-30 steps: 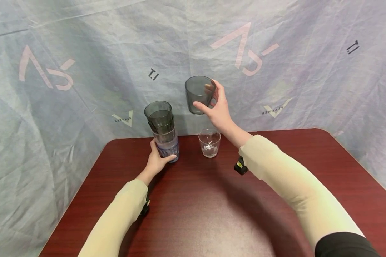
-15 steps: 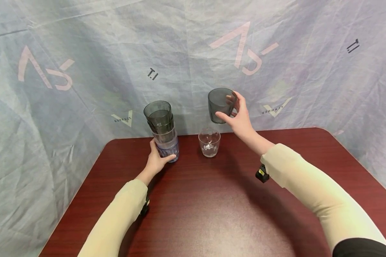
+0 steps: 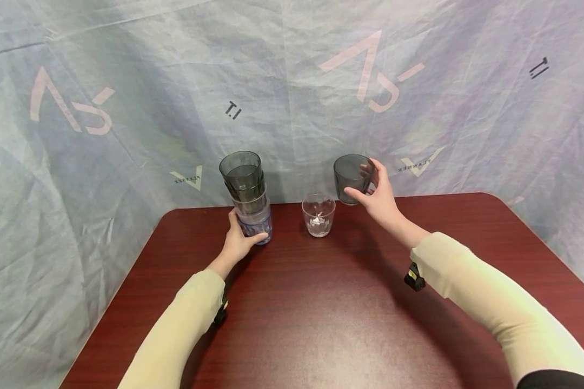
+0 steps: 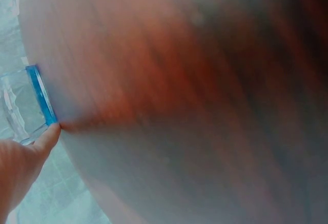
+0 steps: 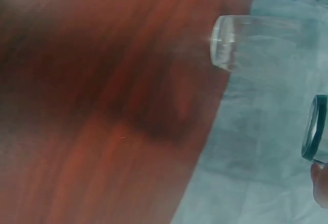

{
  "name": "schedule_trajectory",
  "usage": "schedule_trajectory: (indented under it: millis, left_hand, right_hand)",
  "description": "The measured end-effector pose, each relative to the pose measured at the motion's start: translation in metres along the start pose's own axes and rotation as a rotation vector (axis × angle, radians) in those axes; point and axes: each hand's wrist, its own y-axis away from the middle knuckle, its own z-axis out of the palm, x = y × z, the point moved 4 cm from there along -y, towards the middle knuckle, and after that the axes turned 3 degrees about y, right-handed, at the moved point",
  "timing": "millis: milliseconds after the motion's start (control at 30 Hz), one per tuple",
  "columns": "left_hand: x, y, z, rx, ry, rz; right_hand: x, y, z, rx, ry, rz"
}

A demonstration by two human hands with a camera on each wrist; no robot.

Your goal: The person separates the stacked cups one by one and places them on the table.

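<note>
My left hand [image 3: 238, 240] grips the bottom of a stack of nested cups, around a bluish clear cup [image 3: 257, 231]. Dark smoky cups [image 3: 243, 175] form the upper part of that stack. In the left wrist view the thumb lies by the blue-tinted base [image 4: 41, 95]. My right hand [image 3: 378, 195] holds a single smoky grey cup [image 3: 347, 175] upright by its side, raised above the table's back edge. Between the stack and that cup, a clear glass [image 3: 318, 216] stands on the table. The right wrist view catches only a fingertip and the grey cup's base [image 5: 313, 129].
The dark red wooden table [image 3: 311, 313] has rounded back corners. Right behind it hangs a grey cloth backdrop [image 3: 175, 97] with printed letters. Small black devices sit at both wrists, such as the right wrist camera [image 3: 414, 277].
My right hand has carried the smoky grey cup rightward and down, from above the clear glass to its right side. The left hand and the stack have stayed put.
</note>
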Motion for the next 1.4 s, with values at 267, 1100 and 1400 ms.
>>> schedule_trajectory:
  millis: [267,1100,1400]
  left_hand:
    - [0.000,0.000,0.000,-0.002,-0.004,-0.005]
    - [0.000,0.001,0.000,-0.019,0.005,-0.012]
    - [-0.001,-0.001,0.000,-0.031,-0.003,-0.034]
  right_hand:
    - [0.030,0.008,-0.002,0.000,0.005,0.043]
    - [0.111,0.021,0.000,-0.104,0.218,0.212]
    - [0.116,0.020,0.001,-0.108,0.199,0.224]
